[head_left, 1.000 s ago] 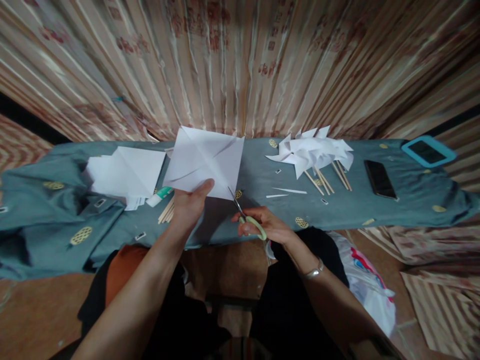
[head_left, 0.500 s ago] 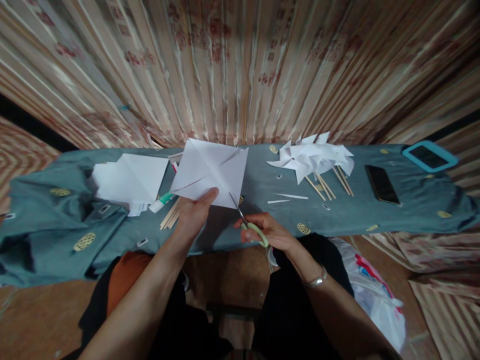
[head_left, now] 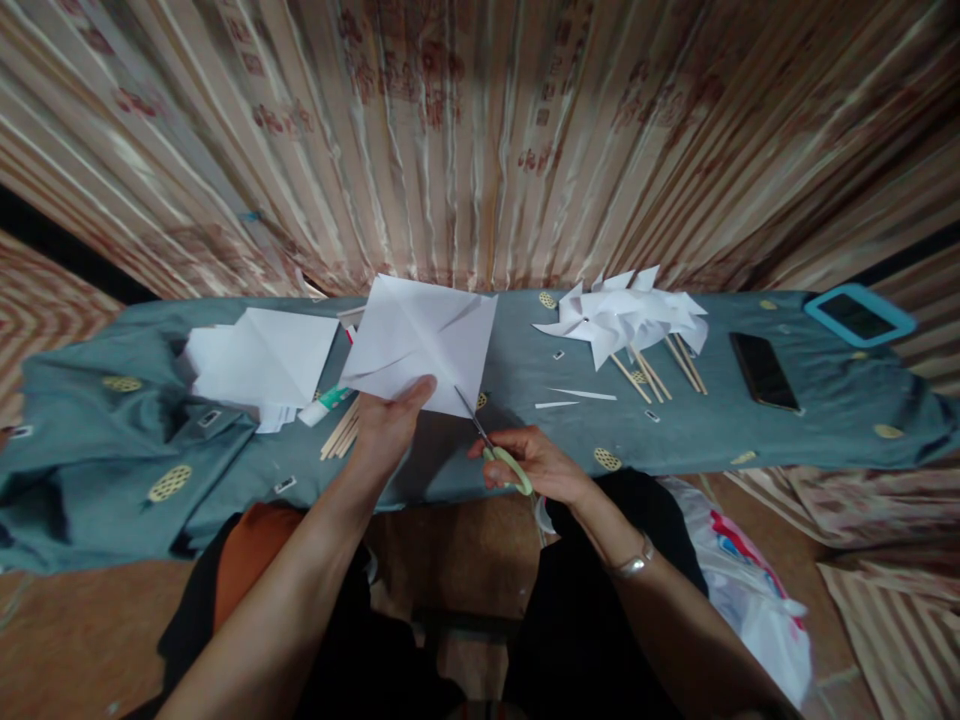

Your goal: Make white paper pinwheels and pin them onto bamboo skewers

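My left hand (head_left: 394, 420) pinches the near edge of a square sheet of white paper (head_left: 424, 325), thumb on top and fingers hidden beneath. The sheet has diagonal creases, with slits running in from its left and upper right corners. In my right hand (head_left: 532, 460) is a pair of scissors (head_left: 508, 468) with light green handles. Their blades meet the paper at its near right corner. Under and beside my left wrist lie several wooden sticks (head_left: 340, 432) and a green and white glue tube (head_left: 324, 404).
A stack of white paper (head_left: 262, 355) lies left on the green cloth (head_left: 480, 470). Right of centre are several paper pinwheels (head_left: 630, 315) on sticks, thin paper strips (head_left: 583, 393), a black phone (head_left: 763, 370) and a blue-framed tablet (head_left: 861, 313). A curtain (head_left: 450, 140) hangs behind.
The scissors have shifted very slightly up and left at the paper's near right corner. My left hand and the sheet stay almost where they were.
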A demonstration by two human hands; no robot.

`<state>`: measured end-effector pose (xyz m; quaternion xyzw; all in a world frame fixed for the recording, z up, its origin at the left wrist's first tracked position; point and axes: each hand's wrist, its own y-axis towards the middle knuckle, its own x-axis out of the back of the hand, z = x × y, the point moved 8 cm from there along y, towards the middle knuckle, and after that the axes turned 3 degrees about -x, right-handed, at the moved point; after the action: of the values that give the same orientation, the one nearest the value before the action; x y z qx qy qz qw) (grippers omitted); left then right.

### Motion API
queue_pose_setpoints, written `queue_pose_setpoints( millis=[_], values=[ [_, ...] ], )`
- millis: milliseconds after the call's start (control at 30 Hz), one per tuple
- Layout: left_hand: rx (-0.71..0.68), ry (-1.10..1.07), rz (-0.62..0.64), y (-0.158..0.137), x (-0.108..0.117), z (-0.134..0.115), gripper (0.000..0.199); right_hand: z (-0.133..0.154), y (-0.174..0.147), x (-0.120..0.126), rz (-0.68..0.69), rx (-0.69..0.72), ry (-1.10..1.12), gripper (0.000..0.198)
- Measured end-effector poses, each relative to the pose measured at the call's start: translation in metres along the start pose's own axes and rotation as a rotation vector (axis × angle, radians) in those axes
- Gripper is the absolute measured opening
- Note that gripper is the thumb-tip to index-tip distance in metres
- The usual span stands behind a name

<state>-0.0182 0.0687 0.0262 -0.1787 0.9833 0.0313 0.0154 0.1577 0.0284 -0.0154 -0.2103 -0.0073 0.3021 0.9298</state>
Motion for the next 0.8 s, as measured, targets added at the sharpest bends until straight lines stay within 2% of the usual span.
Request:
queue_pose_setpoints(
  millis=[467, 800],
  values=[
    [-0.064, -0.019, -0.037, 0.0029, 0.0036, -0.0018, 0.041, -0.0031, 0.0006, 0.0006, 0.003, 0.000, -0.027, 0.057],
    [-0.044, -0.032, -0.041, 0.0038, 0.0038, 0.0011, 0.052, -0.0052, 0.0014, 0.0002, 0.002, 0.007, -0.017, 0.055]
  ],
)
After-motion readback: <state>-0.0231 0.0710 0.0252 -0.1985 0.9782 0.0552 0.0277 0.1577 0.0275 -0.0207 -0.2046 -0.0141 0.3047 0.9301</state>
